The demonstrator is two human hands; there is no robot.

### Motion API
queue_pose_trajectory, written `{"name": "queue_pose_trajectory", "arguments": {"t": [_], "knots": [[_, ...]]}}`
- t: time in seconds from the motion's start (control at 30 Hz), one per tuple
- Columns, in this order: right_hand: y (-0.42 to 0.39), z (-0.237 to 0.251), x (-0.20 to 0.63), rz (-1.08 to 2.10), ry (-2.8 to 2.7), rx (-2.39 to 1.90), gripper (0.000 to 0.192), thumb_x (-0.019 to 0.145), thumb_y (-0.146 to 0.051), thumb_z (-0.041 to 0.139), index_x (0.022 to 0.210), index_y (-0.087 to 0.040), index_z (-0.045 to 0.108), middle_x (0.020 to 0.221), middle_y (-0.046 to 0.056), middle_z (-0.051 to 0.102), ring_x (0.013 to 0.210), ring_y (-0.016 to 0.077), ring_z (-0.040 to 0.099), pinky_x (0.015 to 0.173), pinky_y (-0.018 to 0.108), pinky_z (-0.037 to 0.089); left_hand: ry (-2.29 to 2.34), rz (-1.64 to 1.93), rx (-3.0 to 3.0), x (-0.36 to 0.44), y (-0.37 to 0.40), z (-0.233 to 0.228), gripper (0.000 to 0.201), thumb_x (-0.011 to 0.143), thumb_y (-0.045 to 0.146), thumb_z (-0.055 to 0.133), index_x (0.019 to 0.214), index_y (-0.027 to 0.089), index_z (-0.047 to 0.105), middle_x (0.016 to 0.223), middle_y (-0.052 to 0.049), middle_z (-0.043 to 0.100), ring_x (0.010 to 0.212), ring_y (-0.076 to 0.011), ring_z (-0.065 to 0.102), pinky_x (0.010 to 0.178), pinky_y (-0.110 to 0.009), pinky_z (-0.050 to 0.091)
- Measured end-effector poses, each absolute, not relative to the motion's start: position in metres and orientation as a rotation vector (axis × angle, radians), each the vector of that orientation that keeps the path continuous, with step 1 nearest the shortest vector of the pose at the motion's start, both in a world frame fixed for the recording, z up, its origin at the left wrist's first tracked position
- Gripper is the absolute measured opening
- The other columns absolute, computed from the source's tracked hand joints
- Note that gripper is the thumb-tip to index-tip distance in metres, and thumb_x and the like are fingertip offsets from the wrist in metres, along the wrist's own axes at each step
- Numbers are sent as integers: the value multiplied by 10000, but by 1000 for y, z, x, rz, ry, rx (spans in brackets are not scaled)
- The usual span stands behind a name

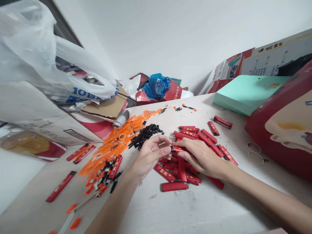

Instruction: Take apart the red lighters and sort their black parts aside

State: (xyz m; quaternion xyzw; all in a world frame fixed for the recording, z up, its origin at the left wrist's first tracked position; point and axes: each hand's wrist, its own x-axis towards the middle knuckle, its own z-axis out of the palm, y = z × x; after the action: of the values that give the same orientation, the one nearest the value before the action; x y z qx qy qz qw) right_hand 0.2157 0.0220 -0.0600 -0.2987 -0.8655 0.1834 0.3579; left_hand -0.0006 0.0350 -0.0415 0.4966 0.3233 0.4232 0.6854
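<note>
Over the middle of the table, both hands meet at one slim red case with gold lettering and a small black piece at its left end. My right hand holds the case from above, fingers closed round it. The thumb and fingertips of my left hand are pinched at the black end; the exact contact is partly hidden. Below and around them lies a heap of similar red cases. Just beyond my left hand is a pile of small black parts.
Orange translucent strips spread to the left, with orange, black and metal bits nearer. A cardboard box and a white plastic bag stand left. At right are a mint-green box, a red bag and white rings.
</note>
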Motion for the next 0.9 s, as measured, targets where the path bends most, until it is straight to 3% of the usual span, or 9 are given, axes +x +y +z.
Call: {"name": "queue_pose_trajectory", "arguments": {"t": [0.23,0.63,0.8,0.9], "knots": [[20,-60,214,603,-2173,-771,219,1092,-338,386,1129,-191,544,953,63,661,802,186,630,722,329,517,681,920,1095,3,31,-40,107,845,260,782,926,195,757,1025,-38,617,775,-104,595,664,-214,531],[19,-60,209,851,-2047,-784,231,1095,-311,374,1082,-201,577,1028,68,678,893,174,657,822,330,531,701,947,1179,6,29,-46,135,905,330,715,942,203,690,965,-23,573,744,-106,555,633,-222,486],[26,-63,214,681,-2068,-905,279,1090,-358,373,1183,-208,589,1078,86,715,919,205,686,824,355,539,886,950,1392,1,33,-49,234,952,383,636,1115,220,675,904,-30,600,730,-131,573,638,-246,471],[44,-64,232,430,-2008,-1080,306,1079,-397,382,1195,-212,596,1073,105,732,911,242,696,809,378,528,1224,1021,1725,-8,40,-52,297,985,344,561,1260,250,621,1074,-64,632,906,-191,622,754,-304,504]]}}
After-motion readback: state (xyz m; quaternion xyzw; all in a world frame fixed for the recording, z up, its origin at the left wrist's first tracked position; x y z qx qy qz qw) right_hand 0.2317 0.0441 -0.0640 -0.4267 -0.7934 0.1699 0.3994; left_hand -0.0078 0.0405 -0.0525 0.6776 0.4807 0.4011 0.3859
